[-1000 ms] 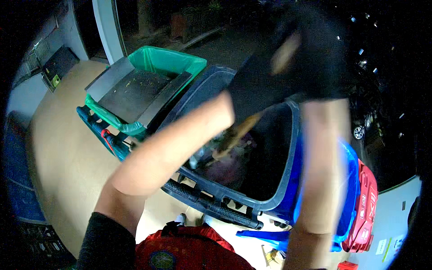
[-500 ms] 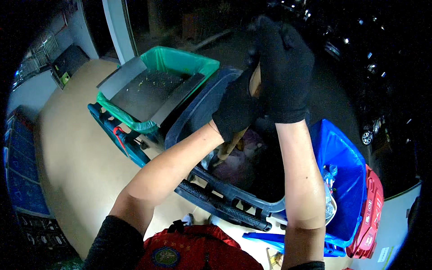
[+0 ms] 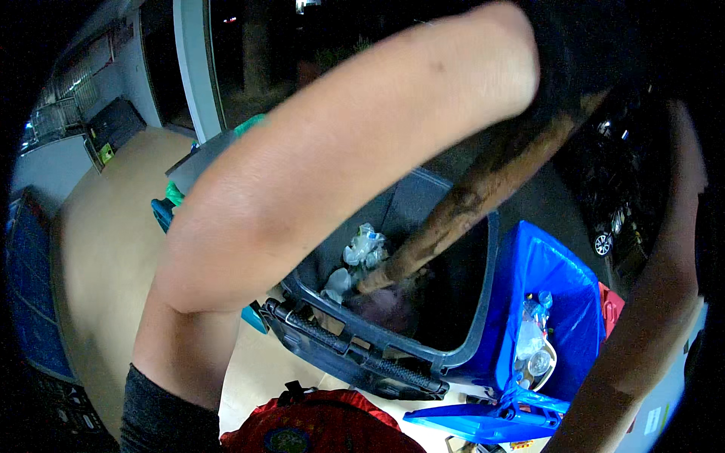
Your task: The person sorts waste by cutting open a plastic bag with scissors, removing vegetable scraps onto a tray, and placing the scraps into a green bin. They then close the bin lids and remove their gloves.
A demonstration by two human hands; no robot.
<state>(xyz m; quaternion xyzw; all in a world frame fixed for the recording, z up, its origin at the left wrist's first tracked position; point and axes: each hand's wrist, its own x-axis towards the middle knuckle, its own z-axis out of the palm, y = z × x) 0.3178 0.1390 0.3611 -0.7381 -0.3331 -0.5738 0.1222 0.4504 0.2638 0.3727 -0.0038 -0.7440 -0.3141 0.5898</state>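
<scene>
My left hand [image 3: 578, 64], in a black glove, is raised at the upper right. It is closed around the upper end of a thick, rough wooden stick [image 3: 468, 204]; its fingers are mostly lost in the dark. The stick slants down into a dark open wheelie bin [image 3: 487, 287], its lower end among the rubbish. Inside lie crumpled clear plastic [image 3: 366, 245] and a purplish bag [image 3: 385, 308]. My right forearm [image 3: 676, 226] reaches up along the right side. The black-gloved right hand melts into the dark background, so its grip is hidden.
A blue-lined bin [image 3: 570, 309] holding plastic bottles and containers stands right of the dark bin, its lid [image 3: 461, 424] hanging toward me. Beyond it is a red bin [image 3: 610, 306]. My left arm mostly covers a green-lined bin [image 3: 174, 194]. Pale floor [image 3: 113, 249] lies left.
Both hands, together above the dark bin before, have moved right and apart. My left arm now crosses the view, and more of the stick and the rubbish shows.
</scene>
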